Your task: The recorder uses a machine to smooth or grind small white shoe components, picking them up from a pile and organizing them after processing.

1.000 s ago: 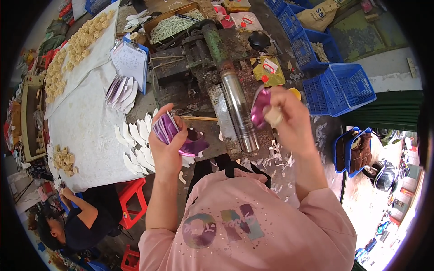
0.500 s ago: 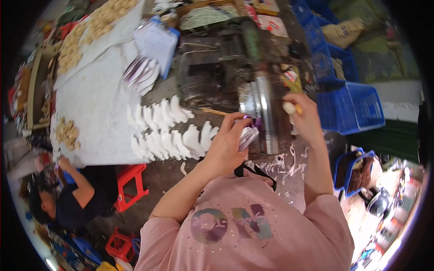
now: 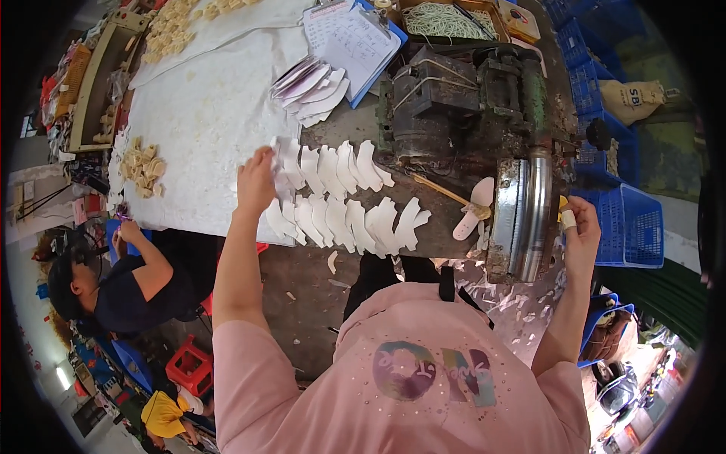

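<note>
"Left hand point(image 3: 257, 181)?"
"Curled at white pieces point(image 3: 331, 172) near the surface's point(image 3: 440, 234) front edge; grip unclear. A light touch would spare the rows' spacing."
"Right hand point(image 3: 582, 223)?"
"Bent beside the metal roller point(image 3: 538, 212); hold unclear."

At upper left, a creased white sheet point(image 3: 219, 113) covers part of the surface. On it sit a small heap of tan, irregular pieces point(image 3: 144, 168) and, farther back, a larger spread of similar tan pieces point(image 3: 168, 30). At top centre, handwritten papers point(image 3: 352, 41) rest on a blue clipboard point(image 3: 361, 97), near a shallow tray point(image 3: 502, 23) of pale green cord point(image 3: 446, 20). Blue plastic lattice crates point(image 3: 641, 227) line the right side, near a beige sack point(image 3: 634, 98). Lower left shows a person in a dark top point(image 3: 144, 284), a red plastic stool point(image 3: 189, 367) and another person in yellow point(image 3: 162, 415).
</note>
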Available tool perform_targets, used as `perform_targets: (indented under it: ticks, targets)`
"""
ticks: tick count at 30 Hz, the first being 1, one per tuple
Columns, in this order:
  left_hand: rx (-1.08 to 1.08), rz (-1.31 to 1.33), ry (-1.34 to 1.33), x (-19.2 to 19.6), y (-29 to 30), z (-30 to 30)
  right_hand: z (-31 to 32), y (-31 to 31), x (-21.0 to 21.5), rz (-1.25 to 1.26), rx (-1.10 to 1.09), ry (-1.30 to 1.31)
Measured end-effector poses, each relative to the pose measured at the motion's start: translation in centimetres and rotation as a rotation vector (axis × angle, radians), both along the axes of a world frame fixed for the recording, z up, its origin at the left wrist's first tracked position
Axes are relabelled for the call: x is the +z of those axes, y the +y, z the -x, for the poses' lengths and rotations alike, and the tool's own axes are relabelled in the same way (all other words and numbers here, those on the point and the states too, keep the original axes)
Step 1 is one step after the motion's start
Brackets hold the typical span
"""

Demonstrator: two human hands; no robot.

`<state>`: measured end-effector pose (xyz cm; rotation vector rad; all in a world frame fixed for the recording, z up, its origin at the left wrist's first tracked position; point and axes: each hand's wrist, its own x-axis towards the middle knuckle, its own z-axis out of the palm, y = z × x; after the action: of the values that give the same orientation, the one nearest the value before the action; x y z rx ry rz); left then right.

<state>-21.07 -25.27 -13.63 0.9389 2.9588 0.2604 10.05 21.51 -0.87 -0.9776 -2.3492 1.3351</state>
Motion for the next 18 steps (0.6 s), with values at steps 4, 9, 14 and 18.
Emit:
perform_targets:
  ticks: [4,9,14,18]
  targets:
    - [-0.11,0.181,-0.177,-2.5,-1.2,-0.5,0.7,-1.0,0.6,-0.019,-0.094,0.034]
    - [0.007,0.46,-0.403,-1.3,-0.9,0.3,1.6,-1.6,1.1,-0.051,-0.115,0.078]
    - [-0.009,0.005,-0.42,4.4,2.6,-0.1,2.8,-3.7,2.9,-0.096,-0.14,0.136]
    - [0.184,-1.156,-1.043,10.5,9.4,-5.5,5.0,-8.1,4.1,-0.114,0.157,0.186]
